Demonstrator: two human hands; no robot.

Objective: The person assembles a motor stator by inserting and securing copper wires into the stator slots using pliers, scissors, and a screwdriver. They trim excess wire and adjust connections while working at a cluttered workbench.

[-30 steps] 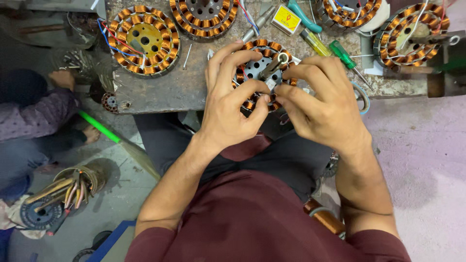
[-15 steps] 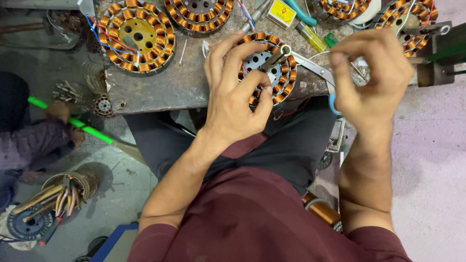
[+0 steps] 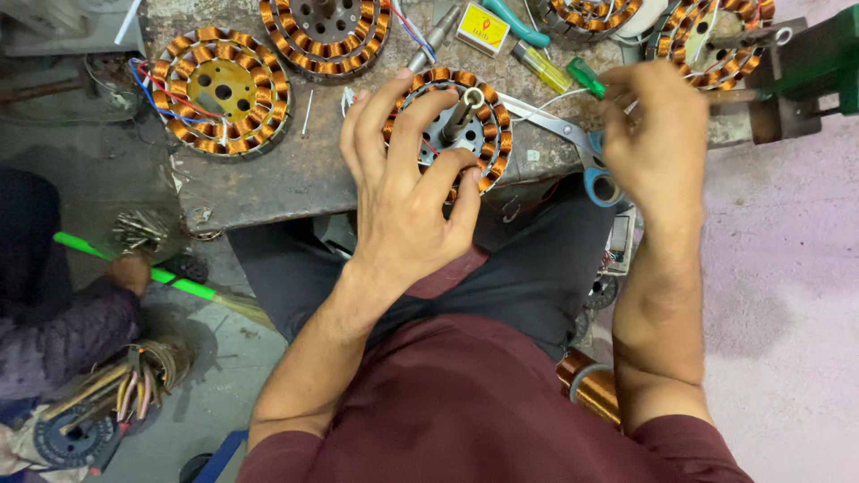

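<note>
Landmark for this entry: the copper-wound stator (image 3: 461,125) at the near edge of the table (image 3: 295,183), directly in front of the seated person. Left hand (image 3: 407,183) lies on the stator, fingers (image 3: 403,125) spread wide across the coil ring, thumb pressing the near rim; the part sits flat on the table under the palm, with its central shaft standing up between the fingers. Right hand (image 3: 658,134) is raised to the right of the stator, fingers curled inward and pinched together; a thin pale wire appears to run from them back toward the stator, though what exactly is pinched cannot be told. Blue-handled scissors (image 3: 582,152) lie just right of the stator, handles hanging over the table edge below the right hand. Beyond the stator: a small yellow box (image 3: 483,29), a yellow-handled screwdriver (image 3: 541,67) and a green-handled screwdriver (image 3: 586,78). To the far left of the stator, a second stator (image 3: 219,89) with blue and red leads lies flat; a third stator (image 3: 327,31) sits beyond and left. Far right of the stator, a green fixture (image 3: 823,58) stands at the table end. Down left of the stator, off the table, another person's hand (image 3: 132,268) grips a green rod (image 3: 134,264).
</note>
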